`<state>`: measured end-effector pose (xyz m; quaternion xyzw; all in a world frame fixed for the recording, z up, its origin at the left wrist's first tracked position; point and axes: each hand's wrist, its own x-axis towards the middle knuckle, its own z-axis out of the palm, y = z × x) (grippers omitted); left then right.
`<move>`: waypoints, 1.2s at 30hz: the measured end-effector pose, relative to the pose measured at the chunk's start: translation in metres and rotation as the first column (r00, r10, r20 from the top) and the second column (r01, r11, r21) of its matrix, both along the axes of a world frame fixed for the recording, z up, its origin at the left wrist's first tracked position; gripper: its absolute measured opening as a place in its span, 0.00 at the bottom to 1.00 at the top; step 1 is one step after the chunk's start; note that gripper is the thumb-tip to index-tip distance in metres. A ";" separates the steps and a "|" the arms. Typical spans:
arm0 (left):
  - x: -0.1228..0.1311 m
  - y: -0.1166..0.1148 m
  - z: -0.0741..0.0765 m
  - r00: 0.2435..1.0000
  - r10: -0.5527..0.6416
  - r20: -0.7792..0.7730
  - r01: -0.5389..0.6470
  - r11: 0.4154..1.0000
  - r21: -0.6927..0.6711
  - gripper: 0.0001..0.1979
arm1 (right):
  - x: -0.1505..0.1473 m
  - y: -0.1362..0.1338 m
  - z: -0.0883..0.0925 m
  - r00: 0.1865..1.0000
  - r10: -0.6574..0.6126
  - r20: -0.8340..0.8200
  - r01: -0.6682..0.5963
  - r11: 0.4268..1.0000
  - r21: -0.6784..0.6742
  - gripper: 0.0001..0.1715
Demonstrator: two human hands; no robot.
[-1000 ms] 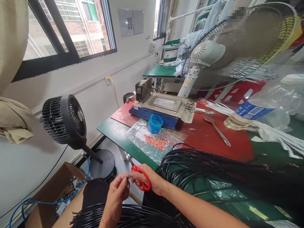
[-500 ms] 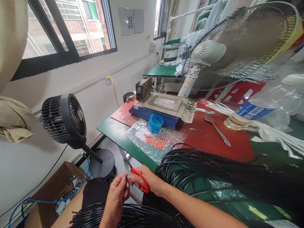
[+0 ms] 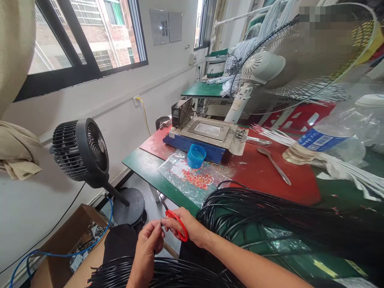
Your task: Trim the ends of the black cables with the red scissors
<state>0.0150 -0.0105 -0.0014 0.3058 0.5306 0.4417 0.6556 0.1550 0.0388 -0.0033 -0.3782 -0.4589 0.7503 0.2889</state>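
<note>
My right hand [image 3: 189, 228] is closed round red-handled scissors [image 3: 176, 224] just off the green bench's front edge. The scissor blades point up and to the left. My left hand [image 3: 150, 244] pinches something thin right beside the scissor handles, likely a black cable end, too small to name. A coil of black cables [image 3: 150, 274] lies over my lap below both hands. A much larger bundle of black cables [image 3: 270, 216] spreads over the bench to the right of my right hand.
A black floor fan [image 3: 81, 154] stands left of the bench, a cardboard box [image 3: 69, 244] below it. On the bench: a blue machine [image 3: 207, 138], a blue cup [image 3: 196, 156], red bits on plastic film [image 3: 198, 179], a spoon [image 3: 274, 164], white wires [image 3: 330, 160], a bottle [image 3: 333, 136], a big fan [image 3: 294, 60].
The hands stay together at the same spot; the scissors shift slightly and the left-hand fingers work at their pinch. Nothing else has moved.
</note>
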 end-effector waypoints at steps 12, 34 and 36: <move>0.000 0.000 -0.002 0.971 0.069 0.231 -0.048 0.994 -0.096 0.09 | 0.002 0.002 -0.006 0.994 -0.083 -0.067 0.087 0.995 0.050 0.24; -0.005 0.001 -0.003 0.884 0.065 0.464 0.027 0.982 -0.189 0.08 | 0.004 0.002 0.006 0.996 -0.017 -0.084 0.024 0.997 0.079 0.23; -0.007 0.000 -0.001 0.854 0.086 0.513 0.022 0.980 -0.200 0.08 | 0.004 0.002 0.007 0.997 0.000 -0.081 0.007 0.996 0.089 0.23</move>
